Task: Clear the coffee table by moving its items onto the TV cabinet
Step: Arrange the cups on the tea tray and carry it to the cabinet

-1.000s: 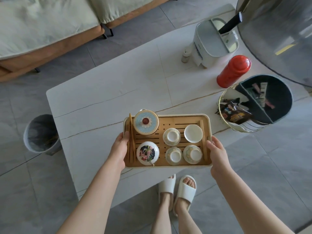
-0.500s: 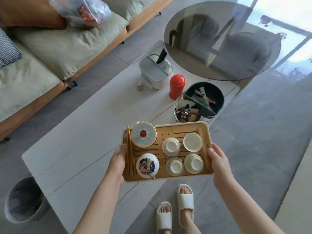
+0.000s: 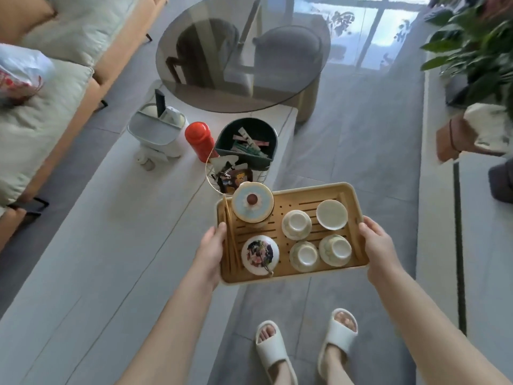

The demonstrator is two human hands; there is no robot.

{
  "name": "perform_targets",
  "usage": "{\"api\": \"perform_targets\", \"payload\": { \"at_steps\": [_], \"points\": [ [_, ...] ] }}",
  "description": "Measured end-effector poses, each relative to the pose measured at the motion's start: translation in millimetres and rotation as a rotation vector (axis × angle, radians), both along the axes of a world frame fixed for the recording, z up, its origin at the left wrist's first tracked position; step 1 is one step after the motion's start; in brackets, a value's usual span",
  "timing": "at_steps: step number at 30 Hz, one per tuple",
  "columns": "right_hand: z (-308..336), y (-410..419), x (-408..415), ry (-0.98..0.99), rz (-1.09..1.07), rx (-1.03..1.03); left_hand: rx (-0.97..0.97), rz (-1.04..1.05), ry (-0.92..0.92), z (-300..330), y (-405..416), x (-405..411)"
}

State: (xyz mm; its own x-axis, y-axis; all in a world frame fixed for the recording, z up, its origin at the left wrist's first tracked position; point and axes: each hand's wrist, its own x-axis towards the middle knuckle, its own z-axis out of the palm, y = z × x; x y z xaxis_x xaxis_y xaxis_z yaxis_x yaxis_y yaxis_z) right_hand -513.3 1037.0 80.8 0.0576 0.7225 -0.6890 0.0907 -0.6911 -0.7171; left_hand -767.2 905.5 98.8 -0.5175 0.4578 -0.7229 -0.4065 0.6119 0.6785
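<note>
A bamboo tea tray (image 3: 351, 195) is held in the air over the coffee table's right edge and the floor. My left hand (image 3: 211, 252) grips its left rim and my right hand (image 3: 379, 247) grips its right rim. On the tray stand a lidded blue-and-white pot (image 3: 252, 202), a round floral jar (image 3: 259, 254) and several small white cups (image 3: 296, 225). The white coffee table (image 3: 111, 245) stretches along the left. On its far end remain a white container (image 3: 156, 130), a red canister (image 3: 199, 140) and a round divided snack basket (image 3: 245, 147).
A round smoked-glass table (image 3: 241, 54) overhangs the coffee table's far end. A sofa with pale cushions (image 3: 41, 107) runs along the left. A long low white surface (image 3: 435, 190) with potted plants (image 3: 480, 51) lines the right. My slippered feet (image 3: 305, 345) stand on grey floor tiles.
The tray has been lifted off the coffee table and carried to the right, past the table's edge. My view has turned right, bringing the low surface and plants into sight.
</note>
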Motion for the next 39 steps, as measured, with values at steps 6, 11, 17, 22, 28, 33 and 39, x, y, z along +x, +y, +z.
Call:
{"api": "perform_targets", "payload": {
  "at_steps": [6,11,17,22,28,33,39],
  "points": [
    [-5,16,96,-0.028,-0.151,0.028,-0.029,-0.153,-0.026,0,52,81],
    [-18,26,182,-0.058,-0.248,0.010,-0.018,-0.285,-0.017,-8,90,154],
    [-26,40,284,-0.092,-0.314,0.000,-0.012,-0.390,-0.052,-19,125,247],
    [-31,54,361,-0.090,-0.386,0.004,-0.033,-0.452,-0.074,-24,152,322],
    [-41,74,439,-0.135,-0.423,-0.004,-0.043,-0.538,-0.107,-31,189,396],
    [-55,97,490,-0.184,-0.449,-0.030,-0.066,-0.646,-0.144,-48,225,447],
    [-80,132,543,-0.226,-0.442,-0.077,-0.076,-0.674,-0.200,-82,273,498]
  ]
}}
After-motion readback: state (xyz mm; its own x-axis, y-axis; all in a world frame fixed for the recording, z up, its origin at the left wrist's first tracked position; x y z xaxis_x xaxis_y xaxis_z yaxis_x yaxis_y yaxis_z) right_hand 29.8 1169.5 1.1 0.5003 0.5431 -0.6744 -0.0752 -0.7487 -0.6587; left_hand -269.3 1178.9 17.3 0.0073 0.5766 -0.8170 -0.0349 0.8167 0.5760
